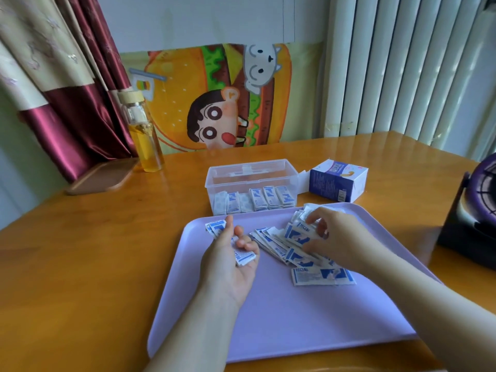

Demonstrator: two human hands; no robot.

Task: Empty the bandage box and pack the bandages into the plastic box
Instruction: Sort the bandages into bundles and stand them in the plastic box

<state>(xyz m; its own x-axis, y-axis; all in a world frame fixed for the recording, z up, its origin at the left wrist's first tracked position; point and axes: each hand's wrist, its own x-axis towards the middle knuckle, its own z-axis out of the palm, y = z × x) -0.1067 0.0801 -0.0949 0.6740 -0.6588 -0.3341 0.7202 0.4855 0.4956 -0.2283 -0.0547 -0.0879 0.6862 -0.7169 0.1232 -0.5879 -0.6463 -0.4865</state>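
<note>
Hands of 1 person work over a lilac tray (pixel 295 331) on an orange wooden table (pixel 94 251), seen from a head-worn camera looking down.

The left hand (pixel 230 264) lies palm up at the tray's far left corner. Its fingers curl round a small stack of bandages (pixel 216 228) in white and blue wrappers.

The right hand (pixel 338 237) is palm down over the tray's far right part. Its bent fingers and thumb grasp wrappers at the far end of a loose pile of bandages (pixel 281 247) spread across the tray. 1 separate strip (pixel 322 276) lies flat just in front of the pile.

Just beyond the tray stands the clear plastic box (pixel 252 173), lid off. A row of packed bandages (pixel 257 201) stands upright against its near wall.

To the right of it the blue and white bandage box (pixel 338 181) lies on the table, its flap open toward the plastic box. Its inside cannot be seen.

Far left on the table are a glass bottle (pixel 145 135) of yellow liquid and a wooden coaster (pixel 102 178). A dark fan (pixel 475 210) sits at the right edge. A cartoon burger poster (pixel 214 98) leans against the wall behind.
</note>
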